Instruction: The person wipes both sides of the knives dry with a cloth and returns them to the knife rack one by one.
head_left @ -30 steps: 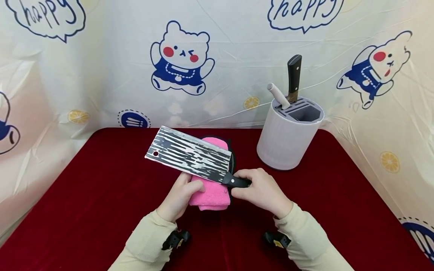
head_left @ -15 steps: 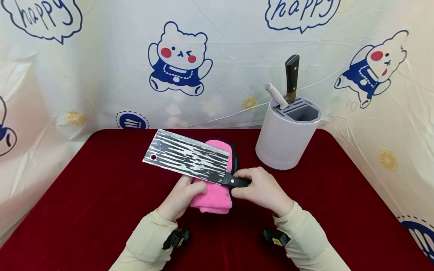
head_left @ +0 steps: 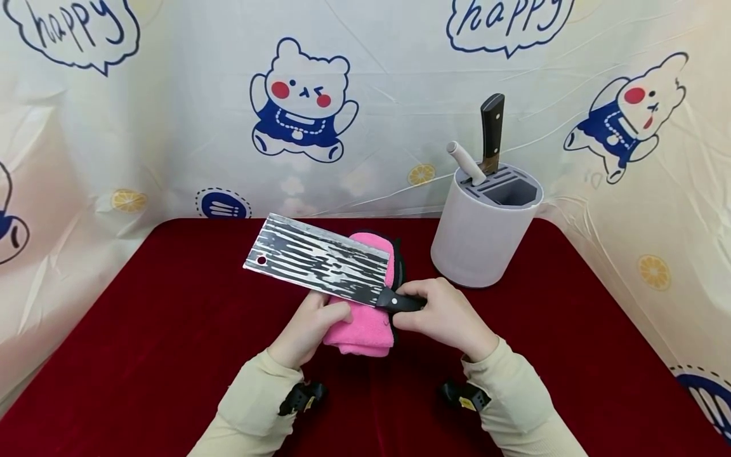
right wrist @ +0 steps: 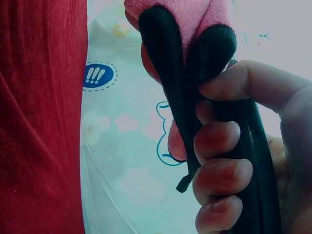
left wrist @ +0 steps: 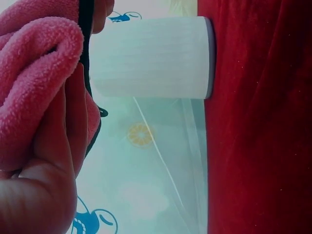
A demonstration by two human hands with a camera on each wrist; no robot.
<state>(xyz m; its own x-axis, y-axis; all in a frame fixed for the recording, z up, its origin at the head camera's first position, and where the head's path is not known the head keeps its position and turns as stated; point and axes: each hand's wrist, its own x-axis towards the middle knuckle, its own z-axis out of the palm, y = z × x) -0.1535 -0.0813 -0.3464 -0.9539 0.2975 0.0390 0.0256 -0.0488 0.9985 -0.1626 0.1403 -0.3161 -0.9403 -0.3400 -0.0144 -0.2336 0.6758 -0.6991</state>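
Observation:
A broad cleaver (head_left: 322,259) with a streaked black-and-silver blade and a black handle lies slanted over a folded pink towel (head_left: 362,327) with dark edging. My right hand (head_left: 445,314) grips the handle; in the right wrist view its fingers (right wrist: 222,175) curl round the black handle (right wrist: 253,146). The towel is held from the left by my left hand (head_left: 308,327), thumb on its top. Fingers of that hand go under the towel in the left wrist view, where towel folds (left wrist: 44,63) fill the upper left. The underside of the blade is hidden in the head view.
A white knife block (head_left: 480,235) stands at the back right of the red-covered table (head_left: 171,330). A black-handled knife (head_left: 492,130) and a white-handled tool (head_left: 465,162) stick out of its slots. A printed curtain (head_left: 188,127) hangs behind the table.
Both hands, the towel and the cleaver have shifted slightly. The towel sits a little further right under the blade than a second ago. Both grips are kept.

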